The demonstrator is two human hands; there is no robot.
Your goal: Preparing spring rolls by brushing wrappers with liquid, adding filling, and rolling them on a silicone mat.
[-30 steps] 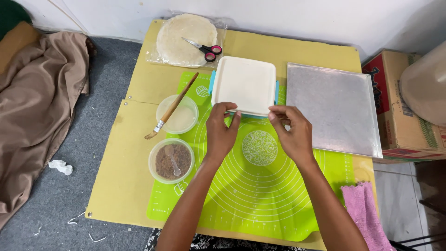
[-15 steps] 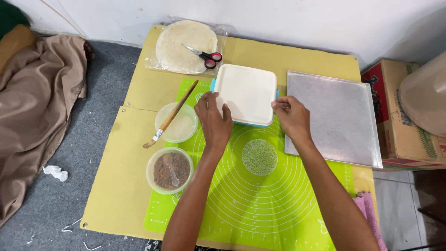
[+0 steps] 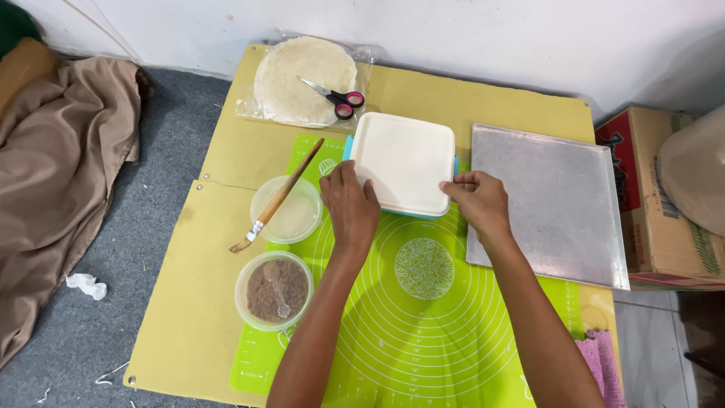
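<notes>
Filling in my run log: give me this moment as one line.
left hand: on white square container, near-left edge | right hand: at its near-right corner | under: green mat | right: metal tray

A clear plastic bag (image 3: 361,62) of round flatbreads lay at the table's far edge; a brown-and-red cardboard box (image 3: 655,219) stood at right.

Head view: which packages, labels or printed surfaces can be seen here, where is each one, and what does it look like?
Cardboard box: at the right edge beside the metal tray; brown, boxy, with a red printed panel.
Clear plastic bag: far left corner of the table; transparent, holding round pale flatbreads, red-handled scissors on top.
Silicone mat: under both hands; bright green, printed with white concentric circles and ruler marks.
No screens or signs.
</notes>
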